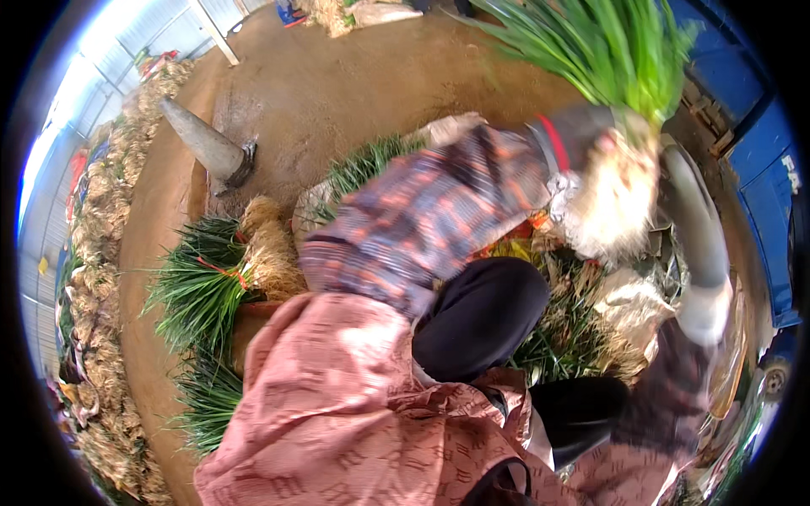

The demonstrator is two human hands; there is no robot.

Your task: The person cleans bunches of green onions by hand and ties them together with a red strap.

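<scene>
A thick bunch of green onions (620,190), with pale shaggy roots towards me and long green leaves pointing away, is held up at the upper right. My left hand (578,135), in a grey glove with a red cuff band, reaches across and is closed around the bunch's stems. Along the right side of the bunch is my right hand (688,190), also gloved. Its fingers are blurred and partly hidden behind the roots, so their grip is unclear. A small crumpled pale patch touches the root side below my left glove.
Bundled green onions with a red tie (221,271) lie at my left. Loose green onions (565,337) and plastic sheeting (633,299) surround my knees. A grey cone (207,143) stands beyond. Root bundles (105,278) line the left wall; a blue vehicle (764,202) is at right.
</scene>
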